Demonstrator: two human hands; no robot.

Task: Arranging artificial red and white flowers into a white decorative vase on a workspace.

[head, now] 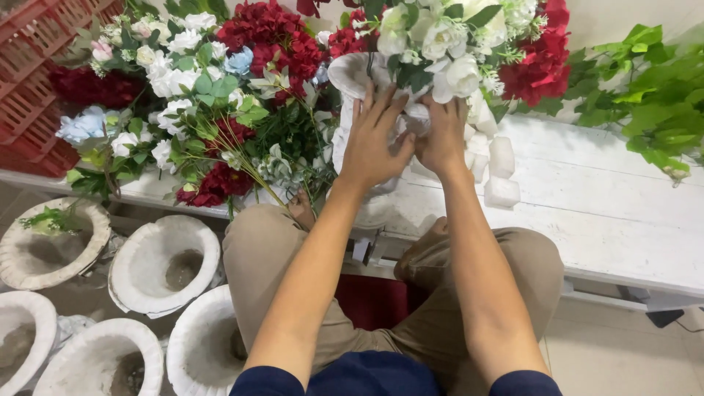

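My left hand (pixel 372 139) lies flat with fingers spread against the side of a white urn-shaped vase (pixel 349 77) on the white wooden table (pixel 601 213). My right hand (pixel 442 136) grips the vase's body just to the right, under the flowers. The vase holds a bouquet of white roses (pixel 447 44) and red blooms (pixel 543 62). My hands cover much of the vase's body.
More red, white and pale blue artificial flowers (pixel 198 88) lie heaped on the table's left. White foam blocks (pixel 501 176) sit right of the vase. Several empty white urns (pixel 165 264) stand on the floor at left. A red crate (pixel 37 66) and green leaves (pixel 660 95) flank the scene.
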